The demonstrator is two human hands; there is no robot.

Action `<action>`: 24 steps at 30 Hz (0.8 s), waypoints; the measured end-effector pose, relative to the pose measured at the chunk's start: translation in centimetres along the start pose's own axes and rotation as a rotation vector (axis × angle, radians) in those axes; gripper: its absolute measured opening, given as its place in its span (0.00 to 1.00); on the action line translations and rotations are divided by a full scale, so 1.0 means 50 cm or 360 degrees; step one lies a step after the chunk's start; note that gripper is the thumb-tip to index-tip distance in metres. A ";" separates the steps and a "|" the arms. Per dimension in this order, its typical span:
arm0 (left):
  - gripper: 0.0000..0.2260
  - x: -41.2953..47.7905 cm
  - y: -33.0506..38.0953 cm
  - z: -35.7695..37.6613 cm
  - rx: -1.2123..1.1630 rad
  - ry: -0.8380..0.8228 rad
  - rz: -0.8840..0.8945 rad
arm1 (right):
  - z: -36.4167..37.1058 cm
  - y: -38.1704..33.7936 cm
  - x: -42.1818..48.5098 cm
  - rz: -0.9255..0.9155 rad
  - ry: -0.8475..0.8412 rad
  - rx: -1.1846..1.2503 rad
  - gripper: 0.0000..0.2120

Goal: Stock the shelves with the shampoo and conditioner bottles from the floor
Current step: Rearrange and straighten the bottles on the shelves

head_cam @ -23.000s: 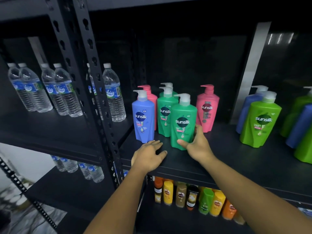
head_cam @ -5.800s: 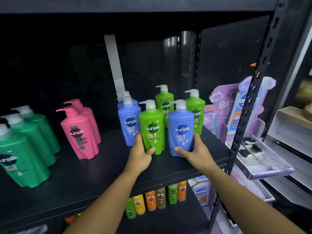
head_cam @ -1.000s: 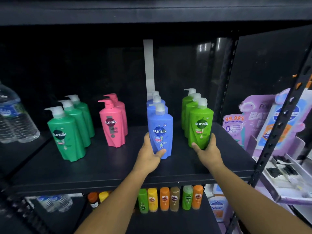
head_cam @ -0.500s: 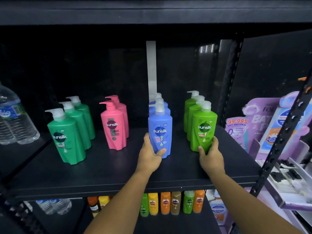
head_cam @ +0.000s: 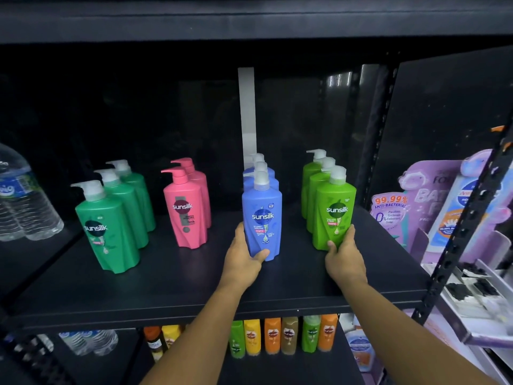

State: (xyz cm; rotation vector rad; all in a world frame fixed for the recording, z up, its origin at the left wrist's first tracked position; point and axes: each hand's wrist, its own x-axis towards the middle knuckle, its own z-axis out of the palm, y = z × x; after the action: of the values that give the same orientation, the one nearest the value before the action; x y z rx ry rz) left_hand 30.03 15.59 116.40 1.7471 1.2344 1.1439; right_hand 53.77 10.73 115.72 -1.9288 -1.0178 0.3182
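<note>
Pump bottles stand in four rows on the black shelf [head_cam: 172, 284]. My left hand [head_cam: 244, 259] grips the base of the front blue bottle [head_cam: 262, 215], thumb across its front. My right hand [head_cam: 344, 257] holds the base of the front light green bottle [head_cam: 334, 209]. Two more bottles stand in line behind each of them. To the left stand two pink bottles [head_cam: 186, 209] and three dark green bottles [head_cam: 107, 229].
Water bottles [head_cam: 22, 201] fill the left bay. A purple hand-wash display [head_cam: 422, 207] and a black upright post [head_cam: 466, 237] stand at the right. Several small coloured bottles [head_cam: 280, 334] line the lower shelf. An upper shelf [head_cam: 249, 20] runs overhead.
The camera has drawn slightly closer. Both hands keep their hold on the front blue and light green bottles, which have barely shifted. Earlier the bottles stood in mixed clusters.
</note>
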 end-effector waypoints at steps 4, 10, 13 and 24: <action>0.36 -0.002 0.003 0.005 0.0064 0.0009 -0.0002 | -0.004 -0.002 -0.003 -0.0003 -0.0023 -0.0001 0.34; 0.35 -0.004 0.007 0.008 0.0093 0.0025 -0.0012 | -0.005 0.009 -0.005 -0.0143 0.0087 -0.0053 0.31; 0.34 -0.008 0.010 0.007 0.0106 0.0021 -0.0017 | -0.006 0.012 -0.012 -0.0233 0.0223 -0.0006 0.24; 0.32 -0.017 0.016 -0.011 0.0131 -0.0072 -0.0056 | -0.019 0.004 -0.044 -0.0352 0.0344 0.0121 0.22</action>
State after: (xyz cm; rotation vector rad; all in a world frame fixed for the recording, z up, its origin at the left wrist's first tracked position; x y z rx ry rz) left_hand 29.66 14.57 117.10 1.7947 1.2965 1.0407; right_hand 53.04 8.43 115.71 -1.7209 -1.0470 0.0217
